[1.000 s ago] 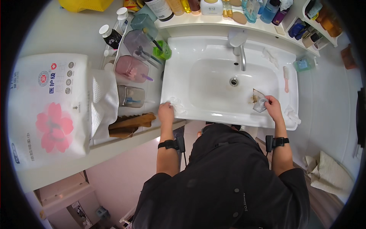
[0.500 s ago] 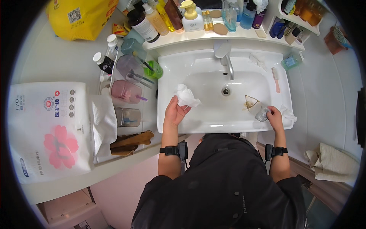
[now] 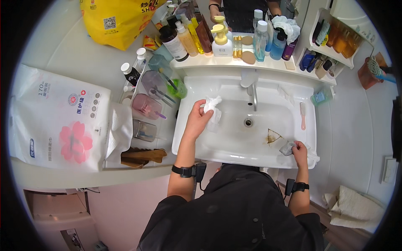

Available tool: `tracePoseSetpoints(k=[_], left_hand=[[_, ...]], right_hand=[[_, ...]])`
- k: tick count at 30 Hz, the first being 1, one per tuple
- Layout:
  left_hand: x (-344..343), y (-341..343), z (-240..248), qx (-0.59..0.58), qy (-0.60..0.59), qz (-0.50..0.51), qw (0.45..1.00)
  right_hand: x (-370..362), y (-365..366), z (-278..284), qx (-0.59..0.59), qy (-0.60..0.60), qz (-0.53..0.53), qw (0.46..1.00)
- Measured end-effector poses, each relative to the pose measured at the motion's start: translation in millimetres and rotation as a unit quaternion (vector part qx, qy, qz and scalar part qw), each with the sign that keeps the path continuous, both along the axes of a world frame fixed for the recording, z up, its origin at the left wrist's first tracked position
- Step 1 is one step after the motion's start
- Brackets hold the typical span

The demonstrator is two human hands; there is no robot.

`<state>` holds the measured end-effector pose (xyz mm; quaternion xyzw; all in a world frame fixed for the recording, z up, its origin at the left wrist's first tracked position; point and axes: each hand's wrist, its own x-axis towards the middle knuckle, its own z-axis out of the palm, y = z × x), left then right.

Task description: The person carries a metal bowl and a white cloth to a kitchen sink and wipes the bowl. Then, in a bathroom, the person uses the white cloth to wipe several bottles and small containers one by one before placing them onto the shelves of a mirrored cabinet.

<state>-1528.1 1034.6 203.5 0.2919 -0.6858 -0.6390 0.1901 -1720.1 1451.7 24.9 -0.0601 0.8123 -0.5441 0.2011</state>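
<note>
My left hand (image 3: 198, 119) is over the left side of the white sink (image 3: 234, 157), its fingers and thumb closed on a crumpled white tissue (image 3: 212, 105) that hangs down from them. At the sink's front right, my right hand (image 3: 300, 153) pinches a crumpled grey, partly see-through piece (image 3: 287, 148); what it is I cannot make out. Beside that piece, a brown-edged triangular shape (image 3: 273, 136) with a brown smear shows in the basin. Whether the two are joined is unclear. Another crumpled white tissue (image 3: 312, 157) lies on the rim by my right hand.
A pink-handled comb or brush (image 3: 302, 116) lies on the right rim. The faucet (image 3: 253, 94) rises at the back, below a shelf of bottles (image 3: 222, 46). Left of the sink stand cups (image 3: 147, 105) and a large tissue pack (image 3: 63, 121). A green bottle (image 3: 320, 97) is at the right.
The view has tilted upward, so more shelf and mirror show. My left hand has turned and its fingers have closed round the tissue. My right hand still grips the grey piece.
</note>
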Motion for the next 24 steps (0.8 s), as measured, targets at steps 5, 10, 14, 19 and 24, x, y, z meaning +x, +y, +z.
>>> tracePoseSetpoints(k=[5, 10, 14, 19, 24], left_hand=[[-7, -2, 45, -0.212, -0.014, 0.048, 0.976], [-7, -12, 128, -0.436, -0.071, 0.137, 0.887], [-3, -60, 174, -0.622, -0.103, 0.157, 0.76], [2, -116, 168, -0.749, -0.299, 0.227, 0.546], [5, -137, 143, -0.667, -0.314, 0.155, 0.657]], right_hand=[[-12, -3, 0, 0.007, 0.017, 0.023, 1.0], [-22, 1, 2, 0.007, 0.016, 0.029, 0.999], [-24, 6, 3, -0.001, 0.021, 0.03, 0.999], [-23, 16, -1, 0.039, 0.068, 0.025, 0.997], [-18, 27, -5, 0.041, 0.104, 0.033, 0.993]])
